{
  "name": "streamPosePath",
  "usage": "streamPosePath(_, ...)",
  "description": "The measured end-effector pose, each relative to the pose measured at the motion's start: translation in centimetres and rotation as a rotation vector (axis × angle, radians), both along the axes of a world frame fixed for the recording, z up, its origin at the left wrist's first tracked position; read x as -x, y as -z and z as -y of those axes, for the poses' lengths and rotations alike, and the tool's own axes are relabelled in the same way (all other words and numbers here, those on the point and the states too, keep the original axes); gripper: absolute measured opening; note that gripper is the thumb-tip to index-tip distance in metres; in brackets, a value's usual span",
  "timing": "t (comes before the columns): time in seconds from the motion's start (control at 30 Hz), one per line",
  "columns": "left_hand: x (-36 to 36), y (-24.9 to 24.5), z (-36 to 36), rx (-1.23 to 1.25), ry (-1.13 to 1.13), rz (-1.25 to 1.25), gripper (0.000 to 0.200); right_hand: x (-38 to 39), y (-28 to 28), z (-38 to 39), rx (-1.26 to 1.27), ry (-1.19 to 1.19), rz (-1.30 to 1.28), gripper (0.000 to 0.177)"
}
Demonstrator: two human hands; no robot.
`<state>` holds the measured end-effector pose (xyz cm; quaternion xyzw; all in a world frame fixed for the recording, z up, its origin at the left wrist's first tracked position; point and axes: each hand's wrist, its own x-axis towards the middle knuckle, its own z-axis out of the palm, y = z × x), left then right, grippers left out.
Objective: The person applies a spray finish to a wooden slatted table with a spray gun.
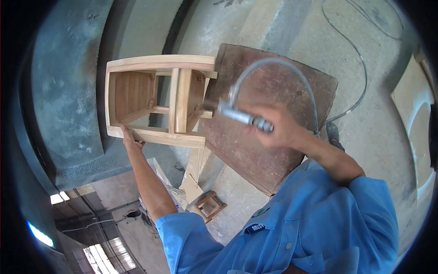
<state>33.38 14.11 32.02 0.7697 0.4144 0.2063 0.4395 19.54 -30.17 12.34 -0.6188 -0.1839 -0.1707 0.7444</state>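
A small wooden cabinet frame (175, 100), pale and open-sided with slatted panels inside, is tipped over at the left of the brown board (269, 160). My left hand (132, 137) grips the lower near rail at its corner, fingers partly hidden behind the wood. In my right hand (276, 123) is a metal spray gun (242, 116), blurred by motion, its nozzle end toward the frame's legs and a short gap away from them. A clear grey hose (283, 61) arches from the gun over the board and back down past my wrist.
A thin dark hose (360, 59) loops over the concrete floor at the right. A smaller slatted wooden piece (210, 206) and a pale wood offcut (194, 187) lie below. A large grey-blue panel (68, 91) stands left; a pale board (413, 105) sits far right.
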Motion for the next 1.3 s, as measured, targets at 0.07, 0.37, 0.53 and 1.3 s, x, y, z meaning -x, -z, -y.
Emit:
streamPosePath(0.07,-0.1,3.0,0.6,-0.038,0.021,0.07,0.089,-0.9,0.3,1.1,0.002,0.037,-0.1,0.049)
streamPosePath(0.37,-1.0,6.4,2.3,-0.013,0.034,0.186,0.07,-1.1,5.0,-1.9,-0.041,0.038,-0.286,0.044)
streamPosePath(0.53,-2.2,5.3,2.3,-0.015,0.013,0.144,0.066,-2.8,3.8,-4.3,-0.088,0.109,-0.208,0.045)
streamPosePath(1.3,-5.7,5.8,-0.1,-0.001,0.215,0.262,0.064,-7.4,6.3,-15.3,0.097,0.015,-0.456,0.046)
